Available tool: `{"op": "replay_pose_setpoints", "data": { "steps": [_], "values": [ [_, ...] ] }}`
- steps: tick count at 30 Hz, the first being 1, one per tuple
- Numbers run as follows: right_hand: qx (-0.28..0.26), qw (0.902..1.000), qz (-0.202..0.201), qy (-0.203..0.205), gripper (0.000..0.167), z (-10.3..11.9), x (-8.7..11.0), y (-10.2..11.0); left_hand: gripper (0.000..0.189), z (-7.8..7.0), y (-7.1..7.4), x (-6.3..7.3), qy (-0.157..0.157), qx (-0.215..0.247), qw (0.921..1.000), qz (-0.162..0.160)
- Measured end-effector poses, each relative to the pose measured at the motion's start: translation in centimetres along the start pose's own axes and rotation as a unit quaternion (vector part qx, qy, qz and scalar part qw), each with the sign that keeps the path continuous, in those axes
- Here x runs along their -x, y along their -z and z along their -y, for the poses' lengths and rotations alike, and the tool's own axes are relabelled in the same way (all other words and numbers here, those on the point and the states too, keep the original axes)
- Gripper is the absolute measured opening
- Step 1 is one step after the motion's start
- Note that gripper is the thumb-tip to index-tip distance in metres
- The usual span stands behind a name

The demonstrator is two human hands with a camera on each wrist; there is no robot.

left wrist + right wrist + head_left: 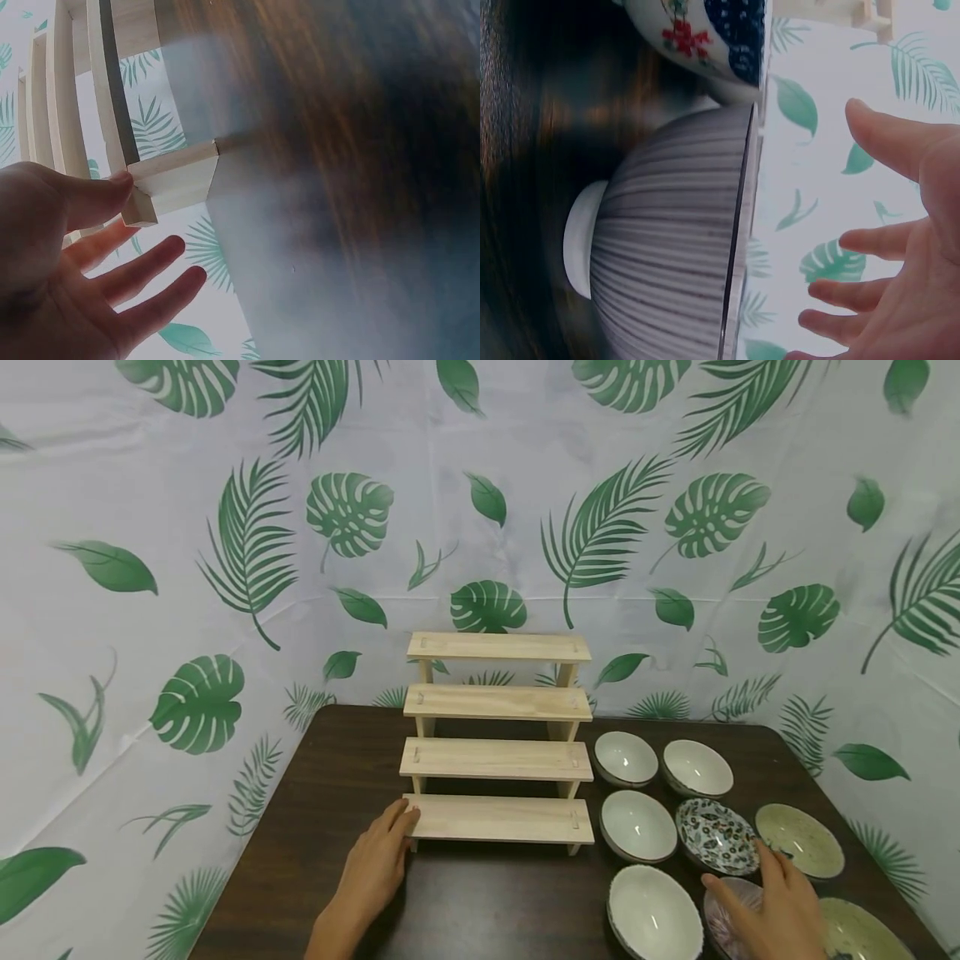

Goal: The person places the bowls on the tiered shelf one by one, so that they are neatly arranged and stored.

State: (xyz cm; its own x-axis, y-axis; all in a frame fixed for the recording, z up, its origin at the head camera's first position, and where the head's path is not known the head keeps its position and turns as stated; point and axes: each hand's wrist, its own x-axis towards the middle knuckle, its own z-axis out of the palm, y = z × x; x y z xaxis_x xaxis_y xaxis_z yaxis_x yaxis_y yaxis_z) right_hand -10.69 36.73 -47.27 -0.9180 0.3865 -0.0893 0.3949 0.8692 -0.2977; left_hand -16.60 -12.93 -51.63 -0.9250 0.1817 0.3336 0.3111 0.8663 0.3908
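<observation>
A four-step wooden display stand [498,818] rises at the back middle of the table. My left hand [377,853] is at the left end of its lowest step. In the left wrist view, thumb and forefinger pinch the step's corner [141,210], while the other fingers [161,300] spread away from it. Over a purple ribbed bowl [720,920] hovers my right hand [791,910], thumb and fingers apart. The right wrist view has that bowl [675,232] side-on, with a gap between its rim and the fingers [855,294]. A dark floral-patterned bowl [717,837] lies just beyond.
White bowls [654,914] stand in a cluster right of the stand. Two green bowls [801,841] are at the table's right edge. A leaf-print cloth [480,552] hangs behind the dark wooden table [487,902].
</observation>
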Motion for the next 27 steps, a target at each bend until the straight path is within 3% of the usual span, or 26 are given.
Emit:
{"op": "replay_pose_setpoints", "data": {
  "steps": [4,11,19,22,27],
  "values": [
    [-0.005,0.9999,-0.007,-0.012,0.111,-0.7,0.0,0.0,0.04,0.2,-0.1,-0.1,0.002,0.009,0.9999,-0.007],
    [-0.011,0.9983,0.019,-0.055,0.116,-2.2,-0.2,0.4,0.039,0.3,-0.1,-0.1,-0.002,0.013,0.9999,-0.004],
    [0.001,0.9971,0.046,-0.061,0.125,-4.6,-0.6,0.6,0.047,0.6,-0.1,-0.3,0.005,0.01,0.9999,-0.004],
    [-0.006,0.9979,0.018,-0.062,0.118,-5.5,-0.7,0.3,0.053,0.8,0.0,-0.2,0.022,0.031,0.9992,0.015],
    [-0.008,0.9944,-0.015,-0.105,0.107,-5.9,-0.5,0.2,0.063,0.9,0.0,-0.3,0.051,0.064,0.9954,0.05]
  ]
}}
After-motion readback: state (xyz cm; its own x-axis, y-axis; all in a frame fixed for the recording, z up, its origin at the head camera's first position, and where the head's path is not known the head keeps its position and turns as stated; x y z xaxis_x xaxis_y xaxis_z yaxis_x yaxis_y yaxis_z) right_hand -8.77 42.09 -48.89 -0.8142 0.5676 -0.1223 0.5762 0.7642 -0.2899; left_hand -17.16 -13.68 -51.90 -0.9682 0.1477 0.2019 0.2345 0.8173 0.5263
